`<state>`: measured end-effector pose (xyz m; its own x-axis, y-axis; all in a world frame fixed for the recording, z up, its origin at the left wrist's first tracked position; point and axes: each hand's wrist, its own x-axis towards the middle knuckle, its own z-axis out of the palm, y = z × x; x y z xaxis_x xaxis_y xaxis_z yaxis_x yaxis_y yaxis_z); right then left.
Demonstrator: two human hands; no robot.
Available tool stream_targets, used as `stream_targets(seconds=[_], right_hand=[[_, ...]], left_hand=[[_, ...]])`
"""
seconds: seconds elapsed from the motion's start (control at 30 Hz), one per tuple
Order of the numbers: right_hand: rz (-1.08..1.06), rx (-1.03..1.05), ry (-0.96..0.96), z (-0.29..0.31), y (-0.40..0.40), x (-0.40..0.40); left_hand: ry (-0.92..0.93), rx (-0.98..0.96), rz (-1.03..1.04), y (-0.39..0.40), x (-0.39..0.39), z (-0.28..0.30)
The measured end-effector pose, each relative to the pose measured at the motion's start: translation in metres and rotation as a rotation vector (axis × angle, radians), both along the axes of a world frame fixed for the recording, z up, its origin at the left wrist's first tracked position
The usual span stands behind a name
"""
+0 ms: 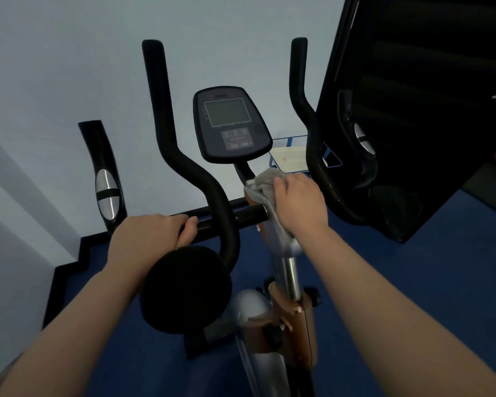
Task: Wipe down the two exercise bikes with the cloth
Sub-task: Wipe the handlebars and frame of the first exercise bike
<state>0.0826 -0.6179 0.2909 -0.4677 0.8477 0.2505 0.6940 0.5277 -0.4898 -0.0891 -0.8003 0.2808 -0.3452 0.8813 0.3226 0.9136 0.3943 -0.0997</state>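
Draping over the centre of the black padded handlebar crossbar (246, 214), the soft grey cloth (265, 181) lay bunched under the right hand (297, 200), whose fingers were curled round it and pressed it against the joint just below the dark oval console (231, 124) — one loose corner hung down toward the chrome stem (291, 270). The cloth looked light and limp, likely to fold and slip over smooth tubing, so a gathered handful in the palm seemed the surest hold, with the flat of the wad turned to the metal. The left hand (152, 239) gripped the crossbar near its left end, fingers wrapped over the foam, apparently steadying the silver-and-copper exercise bike (284, 325). The upright horns (155, 110) rose at either side of the console. Beyond the bar's right end stood a black machine (413, 81) — whether it was the second bike could not be told. Blue floor (413, 282) spread beneath, meeting a pale wall (69, 53).
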Motion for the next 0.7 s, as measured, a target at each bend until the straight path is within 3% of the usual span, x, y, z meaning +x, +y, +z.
stream_targets(seconds=[0.03, 0.13, 0.2, 0.27, 0.37, 0.43, 0.53, 0.63, 0.7], right_hand=[[0.025, 0.040, -0.021, -0.001, -0.002, 0.003], [0.070, 0.085, 0.255, -0.018, -0.037, 0.019], [0.051, 0.119, 0.342, -0.031, -0.060, 0.025], [0.058, 0.180, 0.304, -0.033, -0.060, 0.027], [0.125, 0.190, 0.036, -0.012, -0.027, 0.010], [0.154, 0.081, -0.173, 0.004, -0.003, -0.009], [0.171, 0.075, -0.318, 0.010, 0.002, -0.024], [0.167, 0.394, -0.235, -0.009, -0.021, -0.005], [0.196, 0.433, -0.119, -0.013, -0.026, 0.002]], left_hand=[[-0.007, -0.005, -0.001, 0.000, 0.000, -0.001], [-0.020, -0.015, 0.010, 0.002, -0.003, -0.002], [-0.006, -0.004, 0.008, 0.002, -0.002, -0.003], [0.019, 0.001, 0.007, 0.002, -0.001, -0.005], [-0.004, -0.011, 0.024, 0.002, -0.001, -0.004], [0.002, -0.017, 0.036, 0.003, 0.000, -0.004], [0.008, -0.001, 0.048, 0.004, 0.001, -0.004], [0.031, 0.032, 0.017, 0.003, 0.003, -0.002], [0.045, 0.041, 0.026, 0.002, 0.002, -0.001]])
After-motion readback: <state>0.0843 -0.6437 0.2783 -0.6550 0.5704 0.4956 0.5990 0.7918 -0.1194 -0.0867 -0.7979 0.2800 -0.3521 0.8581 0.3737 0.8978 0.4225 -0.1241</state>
